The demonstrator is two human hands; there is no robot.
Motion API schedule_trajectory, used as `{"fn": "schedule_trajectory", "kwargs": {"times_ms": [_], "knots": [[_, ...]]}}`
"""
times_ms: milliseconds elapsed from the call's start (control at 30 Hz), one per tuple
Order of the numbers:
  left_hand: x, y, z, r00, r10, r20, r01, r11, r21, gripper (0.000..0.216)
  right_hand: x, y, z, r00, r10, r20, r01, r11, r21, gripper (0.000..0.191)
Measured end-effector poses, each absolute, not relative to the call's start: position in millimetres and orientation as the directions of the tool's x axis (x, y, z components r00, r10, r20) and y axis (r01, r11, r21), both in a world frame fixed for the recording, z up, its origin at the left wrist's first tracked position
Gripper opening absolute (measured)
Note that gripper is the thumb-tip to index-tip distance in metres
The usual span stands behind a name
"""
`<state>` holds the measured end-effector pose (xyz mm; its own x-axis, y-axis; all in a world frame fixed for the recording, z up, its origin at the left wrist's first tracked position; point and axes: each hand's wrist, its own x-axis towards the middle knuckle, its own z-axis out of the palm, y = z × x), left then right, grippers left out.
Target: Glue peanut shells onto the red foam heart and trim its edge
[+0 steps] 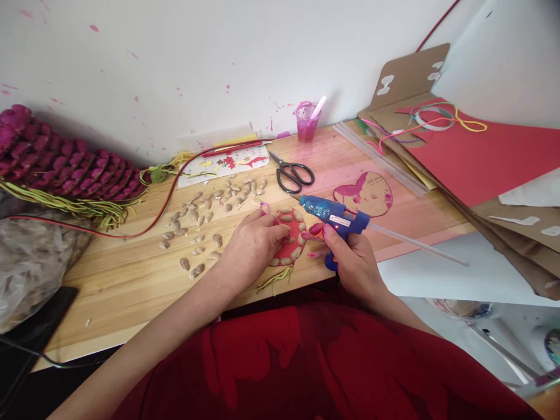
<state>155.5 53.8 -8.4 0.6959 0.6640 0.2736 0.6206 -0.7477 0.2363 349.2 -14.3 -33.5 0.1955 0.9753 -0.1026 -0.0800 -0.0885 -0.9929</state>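
My right hand is wrapped round a blue glue gun, its nozzle pointing left above the table. A clear glue stick sticks out of its back end. Just to the left, a red disc carries a ring of peanuts near its rim and more peanuts further in. My left hand rests over the disc's left side with fingers bent together; what lies between the fingertips is hidden. Yellow-green strings hang from the disc's near edge. Loose peanuts are scattered left of my left hand.
Black-handled scissors and a pink-stained cup stand beyond the disc. A cardboard heart is at the right, near stacked cardboard and red sheet. A red-black cord, a magenta bumpy object and a plastic bag occupy the left.
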Motion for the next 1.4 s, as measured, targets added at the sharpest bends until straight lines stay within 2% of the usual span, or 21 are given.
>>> {"fn": "schedule_trajectory", "kwargs": {"times_ms": [367,700,867,1067,1200,1400], "knots": [[157.0,55.9,-13.0,0.71,0.632,0.31,0.578,-0.775,0.257,0.03,347.9,-15.7,-34.8,0.201,0.973,-0.109,-0.105,-0.09,-0.99,0.043],[159.7,58.6,-17.1,0.717,0.621,0.319,0.546,-0.783,0.298,0.027,347.2,-14.9,-36.2,0.185,0.979,-0.087,-0.147,-0.059,-0.987,0.041],[155.0,52.5,-8.1,0.722,0.622,0.301,0.562,-0.782,0.27,0.029,347.9,-14.3,-40.7,0.207,0.975,-0.084,-0.12,-0.059,-0.991,0.043],[138.0,43.9,-0.1,0.616,0.652,0.442,0.618,-0.748,0.242,0.025,347.6,-13.4,-37.0,0.196,0.977,-0.086,-0.138,-0.059,-0.989,0.043],[129.5,36.6,-7.9,0.581,0.658,0.478,0.646,-0.731,0.221,0.026,347.2,-13.0,-35.7,0.199,0.976,-0.089,-0.144,-0.061,-0.988,0.043],[134.5,17.8,-19.2,0.662,0.651,0.371,0.646,-0.747,0.158,0.031,348.7,-13.6,-38.3,0.194,0.977,-0.087,-0.105,-0.067,-0.992,0.044]]}}
